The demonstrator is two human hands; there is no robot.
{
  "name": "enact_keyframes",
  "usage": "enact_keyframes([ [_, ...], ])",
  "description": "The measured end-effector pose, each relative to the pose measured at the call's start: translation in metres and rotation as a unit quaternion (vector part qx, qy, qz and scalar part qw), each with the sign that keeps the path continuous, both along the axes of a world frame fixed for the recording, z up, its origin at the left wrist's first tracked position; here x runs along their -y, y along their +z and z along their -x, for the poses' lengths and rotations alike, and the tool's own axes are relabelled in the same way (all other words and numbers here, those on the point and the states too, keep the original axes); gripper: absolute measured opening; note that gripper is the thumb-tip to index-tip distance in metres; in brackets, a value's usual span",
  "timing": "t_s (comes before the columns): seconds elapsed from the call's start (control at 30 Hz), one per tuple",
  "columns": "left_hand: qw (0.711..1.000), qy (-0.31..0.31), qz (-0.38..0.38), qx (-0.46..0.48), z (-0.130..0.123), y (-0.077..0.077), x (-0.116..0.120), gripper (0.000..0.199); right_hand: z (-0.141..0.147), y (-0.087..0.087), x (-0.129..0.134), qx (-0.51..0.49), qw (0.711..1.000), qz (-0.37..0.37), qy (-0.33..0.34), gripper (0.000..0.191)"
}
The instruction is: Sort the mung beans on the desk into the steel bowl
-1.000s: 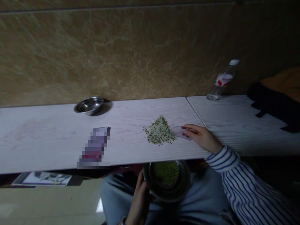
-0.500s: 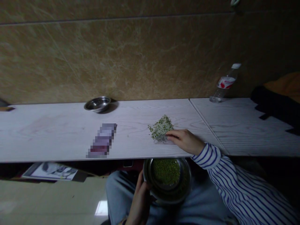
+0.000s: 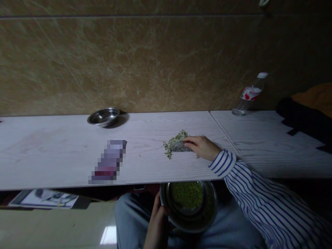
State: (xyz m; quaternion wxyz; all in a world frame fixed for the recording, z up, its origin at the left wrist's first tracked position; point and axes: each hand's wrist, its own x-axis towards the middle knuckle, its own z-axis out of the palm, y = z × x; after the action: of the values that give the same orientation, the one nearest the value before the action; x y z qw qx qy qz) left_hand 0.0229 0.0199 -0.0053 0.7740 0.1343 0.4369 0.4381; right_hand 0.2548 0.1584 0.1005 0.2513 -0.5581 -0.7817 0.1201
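Note:
My right hand pinches a thin, see-through, curved piece of plastic, its edge on the tabletop. This piece stands over a small pile of mixed white and green grains, hiding part of it. My left hand grips the left rim of a metal bowl, thumb at the rim and other fingers hidden beneath. The bowl sits over my lap, just below the table's front edge. Many small green beans lie inside it.
On the white wood-grain table stand a smaller metal bowl at the back and a blurred-out flat object on the left. A plastic bottle is by the wall at right, near dark cloth.
My right hand has moved the plastic piece slightly away from me, over the pile, and it now covers more of the grains. My left hand still holds the bowl. The view has shifted a little.

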Motion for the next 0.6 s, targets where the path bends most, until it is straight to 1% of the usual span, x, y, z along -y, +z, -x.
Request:
enact_keyframes([
  [0.13,1.0,-0.002,0.0,-0.006,0.001,0.0,-0.003,0.074,-0.001,0.003,-0.009,-0.008,1.0,0.009,-0.003,0.024],
  [0.23,1.0,-0.003,-0.001,-0.018,0.002,0.003,-0.002,0.074,-0.002,0.007,-0.011,-0.024,1.0,0.003,-0.005,0.023],
  [0.3,1.0,-0.001,0.002,-0.019,0.001,0.006,0.0,0.074,-0.003,0.01,-0.01,-0.03,0.999,-0.015,-0.011,0.022],
  [0.4,1.0,0.0,0.009,-0.012,-0.001,0.011,0.003,0.075,-0.005,0.012,-0.007,-0.015,0.997,-0.062,-0.032,0.023],
  [0.5,1.0,-0.005,0.009,-0.011,-0.001,0.015,0.005,0.074,-0.006,0.009,-0.006,0.013,0.994,-0.103,-0.04,0.023],
  [0.6,1.0,-0.025,0.001,-0.009,-0.001,0.017,0.007,0.073,-0.006,0.003,-0.005,0.038,0.992,-0.119,-0.033,0.024],
])
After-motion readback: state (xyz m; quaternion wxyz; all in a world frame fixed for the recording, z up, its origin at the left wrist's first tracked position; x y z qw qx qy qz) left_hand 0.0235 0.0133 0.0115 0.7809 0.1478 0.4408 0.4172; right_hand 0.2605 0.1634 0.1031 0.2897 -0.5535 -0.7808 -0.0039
